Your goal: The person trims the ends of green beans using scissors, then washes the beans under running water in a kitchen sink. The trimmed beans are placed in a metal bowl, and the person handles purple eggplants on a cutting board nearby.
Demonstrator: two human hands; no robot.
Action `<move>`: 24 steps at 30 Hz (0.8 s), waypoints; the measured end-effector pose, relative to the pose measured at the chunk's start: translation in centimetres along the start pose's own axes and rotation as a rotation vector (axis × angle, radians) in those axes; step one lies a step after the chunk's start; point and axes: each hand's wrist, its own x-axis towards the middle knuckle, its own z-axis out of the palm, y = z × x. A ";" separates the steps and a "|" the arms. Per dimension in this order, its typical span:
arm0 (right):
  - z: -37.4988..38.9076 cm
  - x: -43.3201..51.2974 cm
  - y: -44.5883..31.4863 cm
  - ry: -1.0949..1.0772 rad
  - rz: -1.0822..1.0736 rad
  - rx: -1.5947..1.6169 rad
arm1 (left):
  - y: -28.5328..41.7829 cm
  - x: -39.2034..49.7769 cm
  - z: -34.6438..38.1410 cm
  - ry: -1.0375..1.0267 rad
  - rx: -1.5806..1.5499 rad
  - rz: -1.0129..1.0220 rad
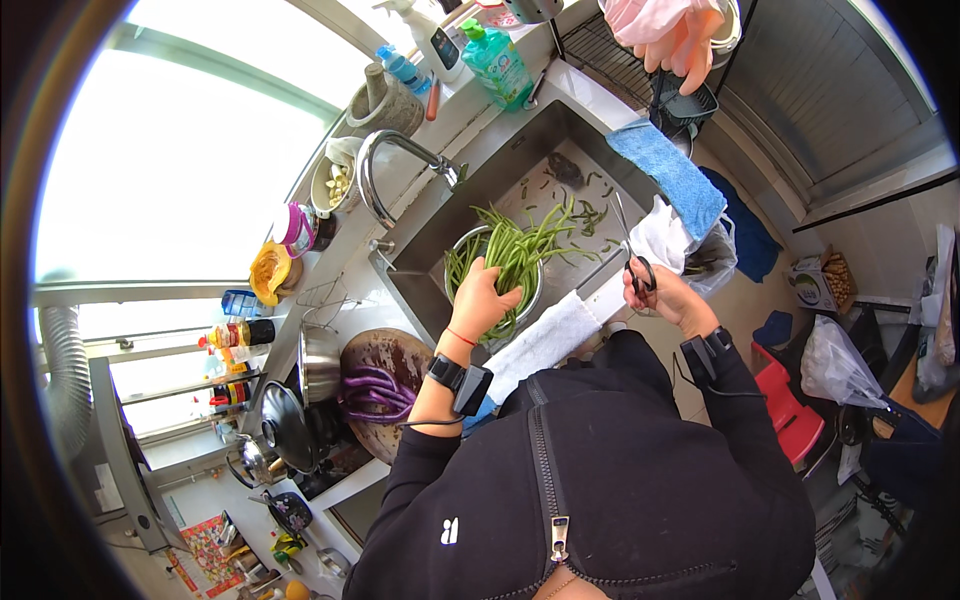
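Note:
My left hand is in a heap of long green beans with its fingers around a bunch of them, some fingers hidden. The beans pile above the rim of a round metal bowl that stands in the stainless-steel sink. In my right hand is a pair of scissors with black handles, held at the sink's near right corner. The blades point away from me, over the sink. Cut bean ends lie scattered on the sink floor, close to a dark clump at the far end.
A chrome faucet arches over the sink's left side. White cloth and a blue towel drape the near and right rims. Purple eggplants rest on a round wooden board. A stone mortar and bottles line the sill.

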 end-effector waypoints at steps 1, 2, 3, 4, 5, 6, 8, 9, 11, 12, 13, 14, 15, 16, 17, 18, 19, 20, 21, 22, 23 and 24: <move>-0.1 0.0 0.2 -0.013 -0.005 0.004 | -0.3 0.0 -0.1 0.015 -0.065 0.009; -0.1 0.0 0.4 -0.001 0.000 -0.009 | -0.6 -0.1 -0.1 0.019 -0.134 0.002; -0.1 0.0 0.5 0.029 0.015 -0.036 | -1.0 -0.1 -0.2 0.023 -0.202 -0.005; 0.0 0.0 0.7 -0.009 0.030 -0.042 | -1.3 -0.2 -0.4 0.002 -0.196 -0.034; 0.1 0.0 0.8 -0.028 0.054 -0.061 | -1.5 -0.2 -0.4 -0.013 -0.299 -0.070; 0.3 0.0 0.9 -0.048 0.077 -0.081 | -1.6 -0.3 -0.5 -0.025 -0.391 -0.110; 0.9 0.1 1.2 -0.105 0.114 -0.122 | -1.8 -0.3 -0.8 -0.066 -0.539 -0.182; 1.2 0.2 1.4 -0.135 0.132 -0.144 | -1.9 -0.4 -0.9 -0.062 -0.576 -0.164; 1.9 0.5 1.7 -0.203 0.163 -0.164 | -1.9 -0.6 -1.2 -0.068 -0.661 -0.186; 2.3 0.8 1.9 -0.225 0.186 -0.162 | -1.9 -0.7 -1.3 -0.064 -0.691 -0.185; 2.6 1.1 2.1 -0.248 0.205 -0.159 | -1.9 -0.7 -1.4 -0.072 -0.671 -0.201; 3.0 1.6 2.2 -0.251 0.228 -0.169 | -1.9 -0.8 -1.6 -0.082 -0.668 -0.208; 3.3 2.1 2.3 -0.250 0.234 -0.145 | -1.8 -0.8 -1.7 -0.095 -0.675 -0.239; 3.6 2.7 2.4 -0.249 0.236 -0.122 | -1.8 -0.9 -1.8 -0.104 -0.679 -0.224; 3.9 3.3 2.4 -0.249 0.239 -0.097 | -1.8 -1.0 -1.9 -0.116 -0.692 -0.233; 4.2 3.9 2.3 -0.238 0.227 -0.096 | -1.8 -1.1 -1.9 -0.128 -0.712 -0.239; 4.3 4.5 2.2 -0.209 0.203 -0.084 | -1.7 -1.2 -2.0 -0.137 -0.708 -0.236; 4.5 5.1 2.0 -0.181 0.179 -0.072 | -1.7 -1.3 -2.0 -0.145 -0.712 -0.229; 4.7 5.6 2.0 -0.127 0.171 -0.073 | -1.7 -1.4 -2.0 -0.149 -0.726 -0.217; 4.6 5.8 1.9 -0.084 0.136 -0.025 | -1.7 -1.5 -2.0 -0.140 -0.696 -0.213; 4.6 6.1 1.8 -0.077 0.107 -0.035 | -1.6 -1.6 -2.0 -0.130 -0.679 -0.202; 4.4 6.3 1.8 -0.078 0.074 -0.042 | -1.6 -1.7 -2.0 -0.127 -0.682 -0.191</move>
